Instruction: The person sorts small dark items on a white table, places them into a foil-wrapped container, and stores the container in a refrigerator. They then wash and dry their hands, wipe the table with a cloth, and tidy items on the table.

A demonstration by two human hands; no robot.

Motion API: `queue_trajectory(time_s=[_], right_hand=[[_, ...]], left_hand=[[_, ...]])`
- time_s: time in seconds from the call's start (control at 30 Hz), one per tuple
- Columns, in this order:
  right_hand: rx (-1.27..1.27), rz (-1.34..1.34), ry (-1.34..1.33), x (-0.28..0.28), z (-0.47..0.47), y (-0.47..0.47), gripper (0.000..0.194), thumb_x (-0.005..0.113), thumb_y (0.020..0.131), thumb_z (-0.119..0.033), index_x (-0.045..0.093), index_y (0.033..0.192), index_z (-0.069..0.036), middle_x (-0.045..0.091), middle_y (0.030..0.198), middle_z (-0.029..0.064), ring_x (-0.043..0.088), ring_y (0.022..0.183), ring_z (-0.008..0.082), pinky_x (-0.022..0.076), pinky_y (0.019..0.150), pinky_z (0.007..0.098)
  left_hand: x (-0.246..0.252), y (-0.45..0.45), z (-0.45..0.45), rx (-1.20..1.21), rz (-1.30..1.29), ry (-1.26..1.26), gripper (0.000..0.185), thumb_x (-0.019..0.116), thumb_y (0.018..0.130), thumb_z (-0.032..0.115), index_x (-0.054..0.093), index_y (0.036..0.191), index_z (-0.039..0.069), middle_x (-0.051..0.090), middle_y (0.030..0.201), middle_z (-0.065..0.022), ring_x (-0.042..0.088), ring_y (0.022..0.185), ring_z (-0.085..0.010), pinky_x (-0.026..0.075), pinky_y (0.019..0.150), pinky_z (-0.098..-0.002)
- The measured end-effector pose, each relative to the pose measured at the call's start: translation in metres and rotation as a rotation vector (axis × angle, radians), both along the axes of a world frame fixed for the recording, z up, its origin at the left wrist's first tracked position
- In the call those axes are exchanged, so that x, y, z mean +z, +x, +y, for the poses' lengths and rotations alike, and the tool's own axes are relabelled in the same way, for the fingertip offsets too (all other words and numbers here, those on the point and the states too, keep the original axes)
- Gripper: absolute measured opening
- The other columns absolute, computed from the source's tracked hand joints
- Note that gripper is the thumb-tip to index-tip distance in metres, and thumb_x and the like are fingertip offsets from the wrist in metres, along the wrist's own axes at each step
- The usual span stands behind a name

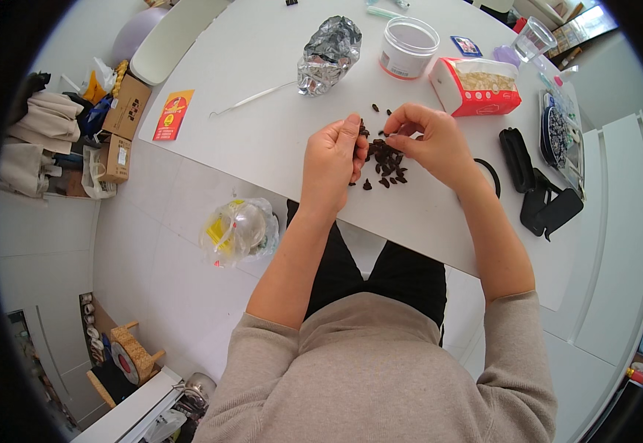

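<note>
My left hand is closed around a dark brown, knobbly piece, perhaps dried plant matter; its top shows beside the thumb, and the fingers hide the rest. Thumb and forefinger of my right hand meet just to the right, over a loose pile of small dark brown pieces on the white table. Whether a small piece sits between those fingertips is hard to tell. Beyond the hands lie crumpled aluminium foil, a clear plastic jar without a lid, and a thin metal hooked tool.
A red-and-white tissue pack stands right of the jar. Black cases and a black loop lie right of my right forearm. A red-orange leaflet lies at the table's left; a plastic bag is below the near edge.
</note>
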State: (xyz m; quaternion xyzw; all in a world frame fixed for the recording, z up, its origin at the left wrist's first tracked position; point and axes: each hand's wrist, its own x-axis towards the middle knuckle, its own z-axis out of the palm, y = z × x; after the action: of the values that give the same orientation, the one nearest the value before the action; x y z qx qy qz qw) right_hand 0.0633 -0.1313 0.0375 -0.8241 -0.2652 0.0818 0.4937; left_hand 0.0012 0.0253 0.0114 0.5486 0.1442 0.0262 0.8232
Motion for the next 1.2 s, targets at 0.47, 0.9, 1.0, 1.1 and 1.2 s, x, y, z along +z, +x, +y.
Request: queue_trajectory(time_s=[0.47, 0.9, 1.0, 1.1, 1.2], right_hand=[[-0.094, 0.098, 0.032, 0.003, 0.003, -0.002, 0.014, 0.068, 0.082, -0.012, 0.067, 0.086, 0.002, 0.064, 0.068, 0.0056, 0.056, 0.061, 0.0097, 0.0459, 0.057, 0.025], [-0.21, -0.348, -0.103, -0.007, 0.008, -0.005, 0.014, 0.071, 0.079, -0.013, 0.065, 0.08, -0.001, 0.061, 0.077, 0.0102, 0.058, 0.06, 0.0225, 0.0477, 0.058, 0.0334], [-0.221, -0.376, -0.131, -0.007, 0.008, -0.006, 0.008, 0.068, 0.08, -0.01, 0.066, 0.083, -0.003, 0.062, 0.08, 0.0106, 0.059, 0.062, 0.0249, 0.0484, 0.06, 0.0344], [-0.16, -0.424, 0.028, -0.011, 0.01, -0.005, 0.005, 0.066, 0.08, -0.005, 0.068, 0.085, -0.004, 0.062, 0.082, 0.0095, 0.06, 0.07, 0.0262, 0.0491, 0.062, 0.0347], [-0.047, -0.49, 0.063, -0.011, 0.017, -0.009, 0.009, 0.064, 0.079, -0.001, 0.069, 0.086, -0.005, 0.062, 0.084, 0.0084, 0.059, 0.079, 0.0278, 0.0498, 0.065, 0.0342]], left_hand=[[0.002, -0.004, 0.003, -0.005, -0.052, -0.258, 0.04, 0.04, 0.101, 0.032, 0.055, 0.1, -0.006, 0.061, 0.093, -0.0164, 0.061, 0.082, -0.0199, 0.053, 0.071, -0.0302], [0.003, -0.006, 0.006, -0.106, -0.109, -0.346, 0.033, 0.035, 0.092, -0.005, 0.039, 0.123, -0.014, 0.049, 0.122, -0.0261, 0.055, 0.114, -0.0318, 0.049, 0.099, -0.038], [0.005, -0.007, 0.005, -0.086, -0.107, -0.321, 0.034, 0.033, 0.092, -0.005, 0.037, 0.126, -0.014, 0.049, 0.122, -0.0259, 0.055, 0.114, -0.0306, 0.049, 0.1, -0.0374], [0.007, -0.007, 0.006, -0.102, -0.094, -0.31, 0.036, 0.033, 0.093, -0.004, 0.035, 0.127, -0.014, 0.05, 0.122, -0.0247, 0.056, 0.112, -0.0286, 0.05, 0.099, -0.037], [0.002, -0.006, 0.007, -0.116, -0.111, -0.275, 0.035, 0.036, 0.095, 0.0, 0.034, 0.128, -0.013, 0.052, 0.12, -0.0232, 0.058, 0.108, -0.0263, 0.051, 0.096, -0.0366]])
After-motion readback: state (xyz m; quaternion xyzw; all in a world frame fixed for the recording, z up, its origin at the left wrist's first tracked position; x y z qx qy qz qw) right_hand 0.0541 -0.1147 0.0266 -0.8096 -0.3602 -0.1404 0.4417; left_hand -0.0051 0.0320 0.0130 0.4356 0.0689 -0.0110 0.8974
